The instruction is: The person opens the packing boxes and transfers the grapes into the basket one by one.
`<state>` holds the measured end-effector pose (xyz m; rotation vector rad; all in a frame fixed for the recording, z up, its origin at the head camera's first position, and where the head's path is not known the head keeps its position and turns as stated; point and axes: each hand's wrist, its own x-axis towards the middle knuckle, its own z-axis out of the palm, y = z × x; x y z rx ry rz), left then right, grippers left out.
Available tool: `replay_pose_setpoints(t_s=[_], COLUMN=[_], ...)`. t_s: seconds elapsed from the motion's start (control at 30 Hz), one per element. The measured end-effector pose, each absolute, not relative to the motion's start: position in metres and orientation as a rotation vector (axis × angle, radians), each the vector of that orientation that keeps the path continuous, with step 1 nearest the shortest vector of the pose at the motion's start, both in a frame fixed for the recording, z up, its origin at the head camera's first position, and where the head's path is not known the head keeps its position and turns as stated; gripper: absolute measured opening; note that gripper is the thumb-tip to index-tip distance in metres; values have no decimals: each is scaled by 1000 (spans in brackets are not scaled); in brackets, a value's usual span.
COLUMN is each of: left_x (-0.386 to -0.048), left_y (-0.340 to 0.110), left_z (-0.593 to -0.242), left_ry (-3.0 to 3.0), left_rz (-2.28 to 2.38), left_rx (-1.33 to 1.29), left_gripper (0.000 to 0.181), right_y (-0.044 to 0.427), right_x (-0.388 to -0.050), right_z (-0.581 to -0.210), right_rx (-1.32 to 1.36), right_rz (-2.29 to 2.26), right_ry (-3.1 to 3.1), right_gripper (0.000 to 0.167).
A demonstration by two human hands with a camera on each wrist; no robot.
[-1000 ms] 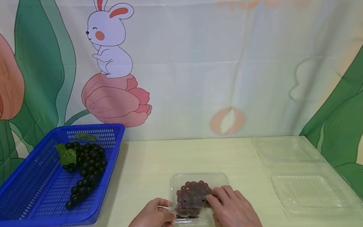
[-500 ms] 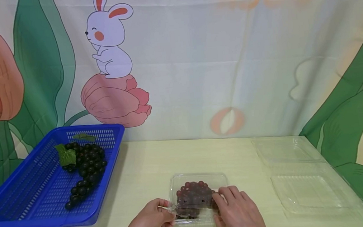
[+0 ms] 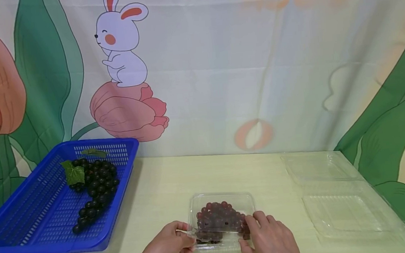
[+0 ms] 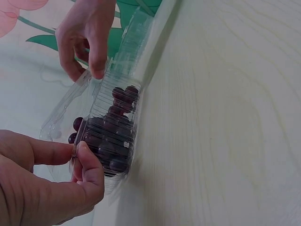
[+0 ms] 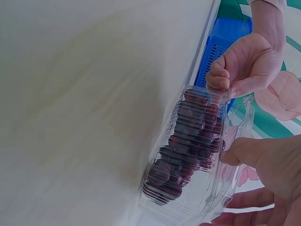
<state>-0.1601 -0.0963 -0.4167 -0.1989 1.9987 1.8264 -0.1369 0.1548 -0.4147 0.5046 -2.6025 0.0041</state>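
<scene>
A clear plastic clamshell container holds a bunch of dark red grapes. My left hand pinches its near left corner between thumb and fingers. At the near right corner is my right hand, with its thumb by the front rim and bent fingers on the lid's right side. The right wrist view has the right thumb against the rim and the fingers on the lid's far side. In the left wrist view, the lid stands slightly apart from the ribbed base, and a few grapes show above the rim.
A blue plastic basket at the left contains a bunch of black grapes with green leaves. At the right lies an opened clear clamshell. A printed cloth hangs behind the pale table.
My right hand has moved rightward along the lid, from over the grapes to the container's right side. My left hand and the container have stayed in place.
</scene>
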Motion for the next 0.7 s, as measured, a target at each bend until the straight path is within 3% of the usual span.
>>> replay_pose_setpoints(t_s=[0.7], left_x=[-160], left_y=[-99], left_z=[-418], left_ry=[1987], left_rz=[1824], left_rx=[-140], left_gripper=[28], right_y=[156], right_x=[-139], right_z=[-415], right_rx=[586], right_rz=[139], right_ry=[-2656], right_gripper=[36])
